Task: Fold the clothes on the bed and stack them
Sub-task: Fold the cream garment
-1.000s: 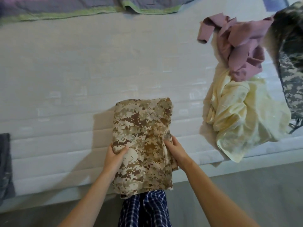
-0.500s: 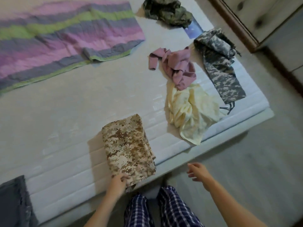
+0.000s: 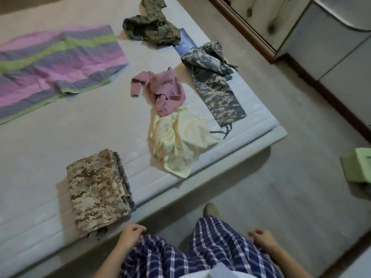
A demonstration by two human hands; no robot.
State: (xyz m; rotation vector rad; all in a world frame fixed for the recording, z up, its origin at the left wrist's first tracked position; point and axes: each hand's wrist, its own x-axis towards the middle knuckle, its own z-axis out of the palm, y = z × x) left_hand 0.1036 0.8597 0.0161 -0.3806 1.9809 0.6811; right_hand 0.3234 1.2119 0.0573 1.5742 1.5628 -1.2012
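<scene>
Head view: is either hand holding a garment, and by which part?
Nothing is held. The left hand and right hand are loosely curled and empty; the folded tan camouflage garment lies untouched.

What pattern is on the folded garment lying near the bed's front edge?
Tan-and-brown digital camouflage on the folded fabric garment, seen in the head view.

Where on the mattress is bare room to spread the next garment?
Widest bare patch of mattress: bordered by the striped pink-and-green blanket, the folded tan camouflage garment and the crumpled pale yellow garment. Crowded: the right end, where the mauve garment and grey camouflage garment lie beside it.
</scene>
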